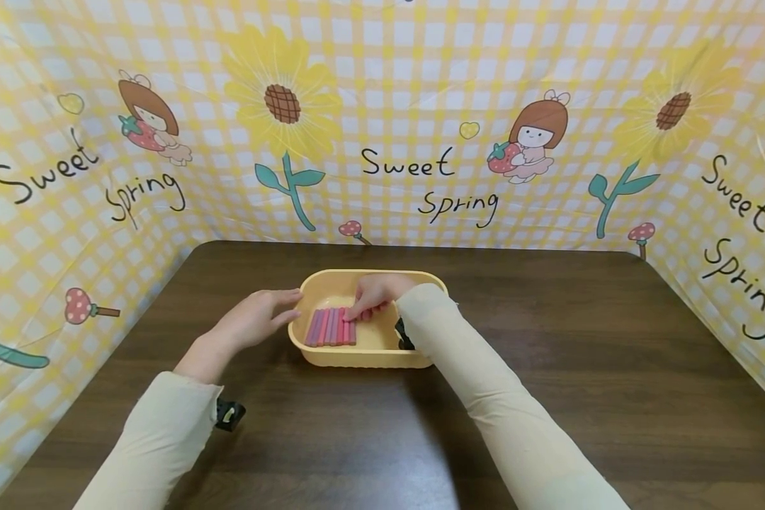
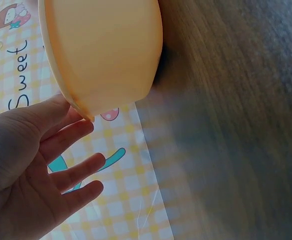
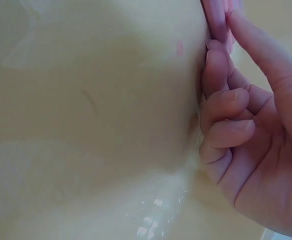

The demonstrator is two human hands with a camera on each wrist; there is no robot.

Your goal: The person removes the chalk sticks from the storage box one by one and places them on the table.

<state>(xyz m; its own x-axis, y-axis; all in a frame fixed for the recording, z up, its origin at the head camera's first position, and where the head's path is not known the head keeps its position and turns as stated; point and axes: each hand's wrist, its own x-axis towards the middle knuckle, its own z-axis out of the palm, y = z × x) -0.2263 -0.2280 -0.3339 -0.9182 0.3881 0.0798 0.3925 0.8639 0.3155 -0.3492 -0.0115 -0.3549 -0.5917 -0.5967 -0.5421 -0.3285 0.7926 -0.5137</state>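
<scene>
A row of several slim pink and purple sticks (image 1: 326,329) lies side by side in the left part of a yellow plastic tub (image 1: 370,360). My right hand (image 1: 379,294) reaches into the tub and pinches a pink stick (image 3: 229,30) at the row's right side between thumb and index finger. Its other fingers are curled in. My left hand (image 1: 255,319) is at the tub's left end. In the left wrist view, that hand's thumb and nearest finger touch the tub's rim (image 2: 53,60), while the other fingers stay spread and relaxed.
The tub stands on a dark brown wooden table (image 1: 580,368). A yellow checked cloth (image 1: 395,106) with flowers and cartoon figures hangs around the table's back and sides. A small black device (image 1: 230,416) is strapped at the left wrist.
</scene>
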